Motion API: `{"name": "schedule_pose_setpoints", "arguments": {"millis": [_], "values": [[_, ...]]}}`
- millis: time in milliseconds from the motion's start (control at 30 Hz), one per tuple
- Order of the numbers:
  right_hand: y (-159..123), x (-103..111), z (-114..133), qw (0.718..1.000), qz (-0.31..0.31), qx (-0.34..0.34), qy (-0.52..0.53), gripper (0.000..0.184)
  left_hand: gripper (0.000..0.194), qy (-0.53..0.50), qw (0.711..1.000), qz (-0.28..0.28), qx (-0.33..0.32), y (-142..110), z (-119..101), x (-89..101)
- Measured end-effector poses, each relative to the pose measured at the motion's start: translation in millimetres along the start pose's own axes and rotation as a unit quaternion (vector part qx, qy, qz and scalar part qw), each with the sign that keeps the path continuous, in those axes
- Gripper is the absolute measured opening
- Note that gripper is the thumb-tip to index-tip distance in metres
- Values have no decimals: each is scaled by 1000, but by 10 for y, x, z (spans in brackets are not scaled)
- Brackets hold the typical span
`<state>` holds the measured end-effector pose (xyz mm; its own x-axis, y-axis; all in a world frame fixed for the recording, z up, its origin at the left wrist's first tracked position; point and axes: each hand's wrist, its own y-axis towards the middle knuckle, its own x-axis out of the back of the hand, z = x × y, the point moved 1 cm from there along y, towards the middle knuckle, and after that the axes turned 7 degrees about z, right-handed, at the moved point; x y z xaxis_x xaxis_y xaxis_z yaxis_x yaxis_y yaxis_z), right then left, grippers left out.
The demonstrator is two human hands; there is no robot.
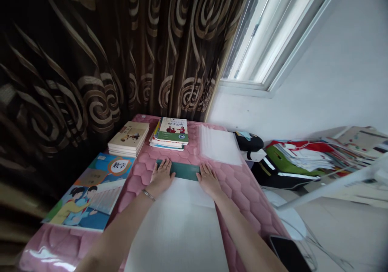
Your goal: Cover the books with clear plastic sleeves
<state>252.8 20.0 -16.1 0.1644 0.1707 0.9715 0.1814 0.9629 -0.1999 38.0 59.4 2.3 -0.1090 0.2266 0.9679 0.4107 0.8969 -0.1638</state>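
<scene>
In front of me lies a pale sheet [178,227], stretching toward my body. A dark green strip [185,171] shows along its far end; whether it is a book cover or part of the sheet, I cannot tell. My left hand [162,178] rests flat over the strip's left end, fingers stretched out, a bangle [149,195] on the wrist. At the right end my right hand [208,179] lies flat too, its fingers pointing away from me. Neither hand grips anything.
The table has a pink padded cover [242,201]. Around it lie a colourful textbook [91,191], a beige book stack [129,138], another book stack [172,131] and clear plastic sheets [218,144]. On the right are a black and green bag [281,167], a phone [289,252] and cables.
</scene>
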Motion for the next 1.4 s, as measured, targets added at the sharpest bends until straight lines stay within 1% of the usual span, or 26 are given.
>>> {"name": "schedule_pose_setpoints", "arguments": {"millis": [67,100,133,167,200,233,300,333,367,433,533,633,733,800,900,967,1033,1100,1167,1233,1300,1367,1400], "values": [[-14,40,181,1000,-5,-1,3,56,62,-1,1000,-6,2,-5,10,-20],[-22,48,314,1000,-17,17,4,56,62,-1,1000,-11,3,-3,9,-37],[-32,50,470,997,-42,63,6,55,62,1,1000,-15,3,2,10,-58],[-42,40,637,993,-51,108,18,55,61,5,1000,-17,-1,9,16,-80],[-50,21,803,986,-44,156,37,56,61,11,1000,-15,-7,17,26,-102],[-54,-1,951,980,-27,186,62,58,61,18,1000,-12,-14,24,40,-120],[-53,-41,1152,977,5,187,104,61,61,27,999,-3,-22,33,70,-138],[-51,-52,1194,977,16,180,113,62,61,26,999,-1,-22,33,80,-135],[-50,-56,1193,979,25,168,113,62,61,21,1000,-3,-21,30,85,-126],[-54,-42,1078,986,28,140,90,63,59,4,1000,-6,-13,18,79,-95],[-79,0,722,995,21,81,45,65,61,-16,1000,-7,-7,3,54,-54],[-117,29,351,999,19,22,19,65,63,-15,1000,-5,-1,14,67,-40],[-145,31,127,1000,18,-5,11,63,68,-7,999,-7,50,36,169,-24],[-150,23,76,1000,18,-3,9,63,70,0,997,-6,79,35,269,-1],[-149,15,77,1000,16,-3,1,64,71,16,996,2,89,5,400,47],[-149,20,91,1000,19,-3,-3,64,72,24,995,3,99,-20,448,89],[-150,32,99,1000,26,-4,-4,64,75,31,994,6,106,-39,454,141],[-148,49,105,999,30,-7,-5,64,75,40,993,8,109,-63,414,195],[-141,69,116,999,29,-12,-5,63,68,61,992,-14,107,-125,320,234],[-128,89,138,1000,16,-15,-11,60,55,90,990,-56,89,-264,170,229],[-111,111,171,1000,-7,-17,-25,59,47,104,991,-74,29,-501,-16,146],[-94,129,216,999,-27,-4,-39,57,44,85,992,-64,-75,-821,-198,-22],[-85,137,243,998,-35,14,-43,54,46,79,983,-52,-156,-998,-279,-133]]}}
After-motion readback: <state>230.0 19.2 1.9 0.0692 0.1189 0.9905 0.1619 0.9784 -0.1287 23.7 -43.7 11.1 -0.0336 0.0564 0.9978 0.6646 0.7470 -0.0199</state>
